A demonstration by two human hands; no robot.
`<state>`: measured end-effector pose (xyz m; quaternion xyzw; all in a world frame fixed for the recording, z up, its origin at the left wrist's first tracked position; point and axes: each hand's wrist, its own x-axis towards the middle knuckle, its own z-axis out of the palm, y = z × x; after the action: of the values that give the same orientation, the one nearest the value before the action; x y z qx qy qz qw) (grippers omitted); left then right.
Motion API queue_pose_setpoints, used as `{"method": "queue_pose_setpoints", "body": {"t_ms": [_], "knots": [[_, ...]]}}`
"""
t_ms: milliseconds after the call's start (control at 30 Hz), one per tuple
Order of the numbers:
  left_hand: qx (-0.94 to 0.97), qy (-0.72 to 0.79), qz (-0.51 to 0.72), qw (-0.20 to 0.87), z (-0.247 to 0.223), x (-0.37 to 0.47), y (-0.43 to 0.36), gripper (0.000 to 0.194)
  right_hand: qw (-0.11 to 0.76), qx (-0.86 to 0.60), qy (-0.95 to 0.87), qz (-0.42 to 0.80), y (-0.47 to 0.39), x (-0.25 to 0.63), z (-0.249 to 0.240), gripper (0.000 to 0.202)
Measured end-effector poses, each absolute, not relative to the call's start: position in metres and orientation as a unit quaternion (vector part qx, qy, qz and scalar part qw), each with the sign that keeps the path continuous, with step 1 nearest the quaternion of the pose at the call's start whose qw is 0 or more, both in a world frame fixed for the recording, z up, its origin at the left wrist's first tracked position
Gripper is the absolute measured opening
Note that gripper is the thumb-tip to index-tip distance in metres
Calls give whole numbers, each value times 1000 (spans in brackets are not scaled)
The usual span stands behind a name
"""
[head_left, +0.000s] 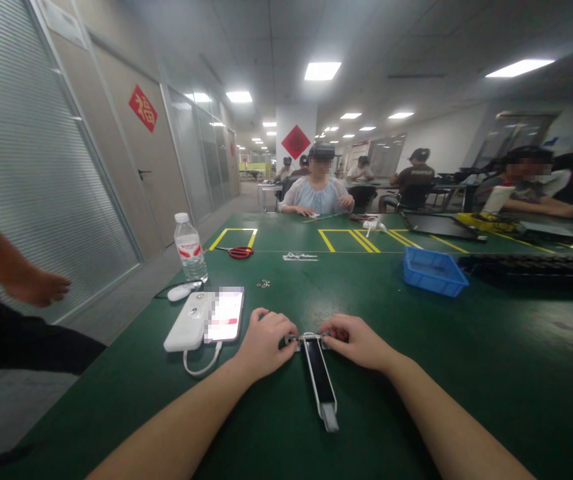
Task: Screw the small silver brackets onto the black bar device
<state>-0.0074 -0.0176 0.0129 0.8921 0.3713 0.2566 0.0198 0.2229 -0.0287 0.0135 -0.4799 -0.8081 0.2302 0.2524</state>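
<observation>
Pinching with left hand (269, 340) and right hand (356, 340) the two ends of a metal crosspiece (310, 338), on a long black-and-white device (320, 373) at the near part of the green surface (491, 380). Can read “福” on the red door sign (143, 108); cannot read the red bottle label (189, 247). Seeing yellow tape lines (333, 241) beyond, lit ceiling panels (323, 71) overhead.

my head camera is looking forward and down over the green table (486, 373), taking in my left hand (269, 339) and right hand (357, 339) up close and the ceiling (396, 40) receding far beyond.
</observation>
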Motion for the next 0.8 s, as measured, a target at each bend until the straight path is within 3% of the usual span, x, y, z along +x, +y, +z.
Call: {"method": "queue_pose_setpoints", "body": {"t_ms": [800], "knots": [[895, 378, 231, 40, 14, -6, -17, 6, 270, -471, -809, 225, -26, 224, 10, 8]]}}
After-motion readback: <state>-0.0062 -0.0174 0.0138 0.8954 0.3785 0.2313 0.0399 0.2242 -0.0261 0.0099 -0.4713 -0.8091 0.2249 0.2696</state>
